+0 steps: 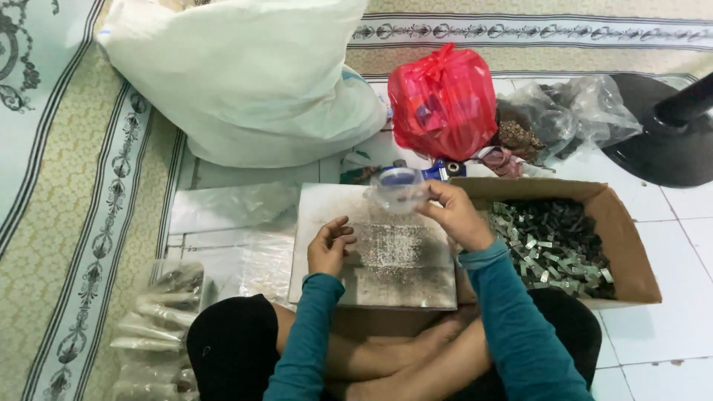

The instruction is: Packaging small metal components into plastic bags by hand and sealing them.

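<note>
- Right hand point(457, 214): raised over the far edge of the board, fingers closed around a small clear plastic cup point(399, 188). The cup is tipped on its side, mouth toward the person's left, and sits above the board's upper right part.
- Left hand point(329, 245): rests on the left part of the board, fingers loosely curled, thumb and fingertips close together. Whether anything small is pinched between them cannot be told; nothing is visibly held.
- Grey flat board point(375, 286): lies across the person's crossed legs. A patch of fine pale grains covers its centre, directly below the cup and just right of the left hand.
- Both forearms are in teal sleeves point(505, 312).
- Cardboard box point(631, 245): open, touching the board's right side, filled with small dark and silvery pieces.
- Clear plastic sheet point(230, 212): flat on the floor left of the board.
- Filled clear packets point(160, 312): stacked at the person's left knee.
- Red plastic bag point(442, 100): knotted, beyond the board, near the cup.
- Large white sack point(245, 74): left of the red bag.
- Crumpled clear bags point(572, 108): right of the red bag, with dark contents.
- Black round stand base point(661, 148): far right, on white tiles.
</note>
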